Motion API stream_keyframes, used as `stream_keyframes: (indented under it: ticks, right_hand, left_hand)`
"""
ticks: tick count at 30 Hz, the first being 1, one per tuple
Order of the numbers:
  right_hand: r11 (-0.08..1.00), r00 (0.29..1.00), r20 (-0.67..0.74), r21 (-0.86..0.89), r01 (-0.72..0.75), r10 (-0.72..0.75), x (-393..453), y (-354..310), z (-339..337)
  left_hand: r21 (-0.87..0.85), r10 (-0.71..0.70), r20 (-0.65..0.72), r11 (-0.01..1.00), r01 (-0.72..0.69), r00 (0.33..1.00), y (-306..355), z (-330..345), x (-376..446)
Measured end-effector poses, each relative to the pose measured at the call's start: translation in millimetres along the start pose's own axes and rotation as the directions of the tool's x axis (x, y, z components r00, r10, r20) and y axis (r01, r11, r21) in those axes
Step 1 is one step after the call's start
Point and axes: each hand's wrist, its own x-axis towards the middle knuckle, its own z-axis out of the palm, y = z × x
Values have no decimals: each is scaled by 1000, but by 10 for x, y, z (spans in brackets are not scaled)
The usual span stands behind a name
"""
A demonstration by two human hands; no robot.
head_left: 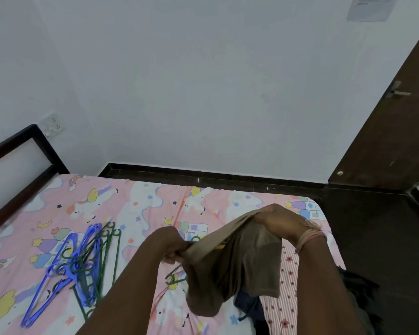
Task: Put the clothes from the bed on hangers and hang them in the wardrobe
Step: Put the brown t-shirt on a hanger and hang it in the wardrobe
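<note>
hangers (82,259) left on bed (140,204), clothes (281,308) right

Bed (140,199) with hangers (82,259), clothes (283,303)

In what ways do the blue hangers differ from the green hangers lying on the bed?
The blue hangers are bright and lie furthest left in the pile, while the green hangers are dark and lie on its right side. The blue hangers look thicker, the green hangers thinner. The blue ones all stay in the pile; one green hanger lies apart, beneath the beige garment. Both kinds rest unused on the bed sheet.
</note>
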Motion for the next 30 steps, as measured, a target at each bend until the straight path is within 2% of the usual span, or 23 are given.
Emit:
stream_keyframes:
  ticks: [1,3,4,6,8,10,11,13,14,16,18,20,22,23,25,27,28,29,30]
  right_hand:
    - [998,999,26,52,28,-29,-5,37,-6]
    - [992,991,112,113,59,-72,-22,111,12]
    - [989,982,169,135,63,-85,-22,143,24]
    - [992,969,241,125,20,-50,-39,172,41]
    - [998,957,289,42,-48,34,-79,145,73]
    - [988,946,287,-39,-147,152,-92,113,146]
    - [979,934,298,-23,-200,198,-80,107,206]
    - [954,899,346,37,-298,267,-61,123,367]
    - [951,883,370,-4,-308,288,-56,137,442]
    - [951,868,394,-181,-250,303,-43,159,571]
    - [946,895,366,-286,-153,255,-15,151,639]
    - [968,926,339,-232,-90,167,30,162,633]
    - [995,949,306,-82,-58,81,88,188,558]
    - [999,957,286,-32,-43,51,113,204,505]
    - [999,984,179,-41,-3,11,176,238,398]
    - [997,993,-118,-74,-2,-7,264,266,354]
    - [999,951,-308,-7,-35,32,274,248,331]
    - [987,874,-471,150,-53,119,260,210,299]
    - [947,787,-576,319,-30,219,232,170,263]
  left_hand:
    - [21,18,-158,1000,-15,987,12,-24,64]
    - [107,81,-430,993,-39,899,55,-85,88]
    - [106,103,-516,993,-56,851,86,-105,67]
    - [-17,119,-627,986,-166,770,138,-108,-2]
    - [-213,89,-691,924,-319,718,178,-86,-54]
    - [-389,33,-718,809,-440,695,201,-99,-126]
    - [-444,15,-731,749,-492,682,209,-117,-164]
    - [-401,54,-780,722,-564,624,240,-162,-229]
    - [-353,83,-803,732,-583,590,268,-176,-249]
    - [-275,111,-829,774,-571,549,336,-184,-297]
    - [-209,119,-850,819,-535,514,408,-195,-311]
    - [-163,116,-877,841,-516,466,426,-240,-328]
    - [-106,147,-898,843,-527,416,374,-323,-344]
    - [-97,163,-896,836,-540,414,332,-363,-358]
    - [-129,182,-870,813,-568,459,257,-415,-361]
    - [-104,242,-840,807,-582,485,210,-414,-344]
    - [-64,276,-837,809,-584,473,187,-400,-323]
    - [-24,293,-842,819,-573,454,169,-384,-317]
    - [23,296,-855,841,-541,425,145,-360,-331]
